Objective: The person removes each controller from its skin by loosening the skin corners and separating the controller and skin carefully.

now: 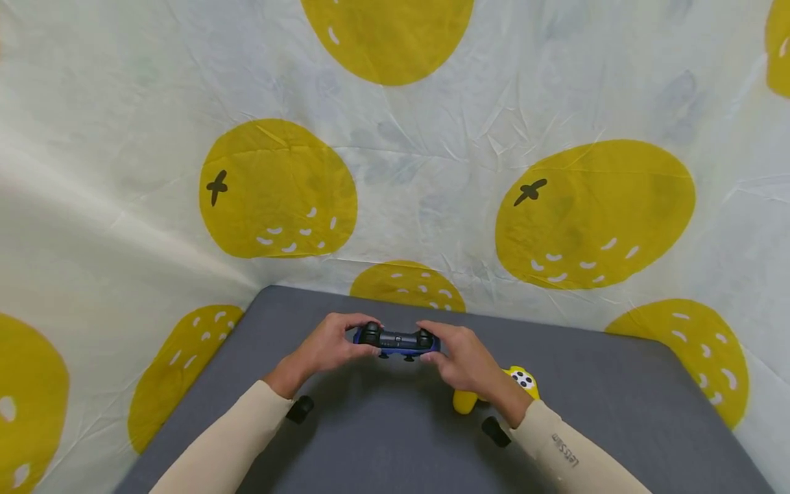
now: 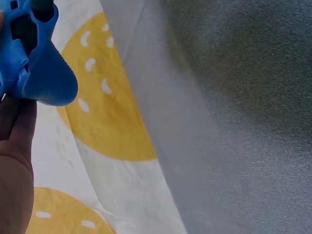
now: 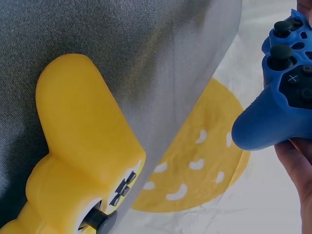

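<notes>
A black game controller (image 1: 398, 341) in a blue cover is held up above the grey surface, its shoulder-button side turned toward the head camera. My left hand (image 1: 330, 343) grips one end between thumb and fingers, and my right hand (image 1: 465, 357) grips the other end the same way. The right wrist view shows the blue cover (image 3: 273, 119) with the thumbsticks and face buttons. Only one blue handle (image 2: 48, 80) shows in the left wrist view. Below my right forearm lies a yellow game controller (image 1: 464, 401), partly hidden by the wrist and not touched by my fingers.
A grey padded surface (image 1: 382, 453) spreads beneath both hands. White fabric (image 1: 426, 206) printed with yellow fruit hangs behind and along the sides. Black wrist cameras (image 1: 301, 409) sit below both wrists.
</notes>
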Motion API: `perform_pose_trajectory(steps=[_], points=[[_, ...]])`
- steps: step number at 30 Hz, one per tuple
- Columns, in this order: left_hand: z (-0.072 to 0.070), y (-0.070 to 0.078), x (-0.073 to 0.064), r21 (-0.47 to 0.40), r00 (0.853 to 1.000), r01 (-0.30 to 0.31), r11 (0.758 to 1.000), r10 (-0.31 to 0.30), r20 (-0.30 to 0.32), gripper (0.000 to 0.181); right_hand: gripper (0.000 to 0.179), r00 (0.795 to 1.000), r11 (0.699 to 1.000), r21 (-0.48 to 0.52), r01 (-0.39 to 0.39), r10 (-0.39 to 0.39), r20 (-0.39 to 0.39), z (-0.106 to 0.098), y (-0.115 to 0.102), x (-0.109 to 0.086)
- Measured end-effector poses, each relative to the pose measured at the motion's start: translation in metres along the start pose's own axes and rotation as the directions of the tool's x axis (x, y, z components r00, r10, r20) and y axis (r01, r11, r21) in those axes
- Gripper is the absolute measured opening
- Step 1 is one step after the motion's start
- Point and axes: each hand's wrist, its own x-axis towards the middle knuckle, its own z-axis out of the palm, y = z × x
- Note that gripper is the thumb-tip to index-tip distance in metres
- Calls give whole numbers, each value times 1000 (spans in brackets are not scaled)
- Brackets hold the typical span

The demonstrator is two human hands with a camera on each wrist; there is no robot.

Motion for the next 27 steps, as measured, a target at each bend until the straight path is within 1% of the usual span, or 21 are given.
perform_pose_trajectory(steps=[6,9,13,17,22,27], points=[[-2,-2,3,-35,1000,14,999,-13,5,35,54,1000,1000,-4,-7,7,-14,0,2,3],[-2,-2,4,-41,1000,18,999,-18,3,34,55,1000,1000,-4,-28,28,-1,0,3,5],[-4,-1,6,-60,999,34,998,-34,2,36,55,997,997,27,-77,76,28,-1,4,7],[-5,1,7,-81,998,61,995,-61,6,39,55,993,992,55,-110,108,45,-3,3,9],[-7,3,8,-89,996,94,992,-93,13,44,54,991,988,79,-131,127,53,-3,3,10],[-8,3,9,-105,994,111,988,-110,18,47,54,988,982,113,-150,144,56,-4,3,13]])
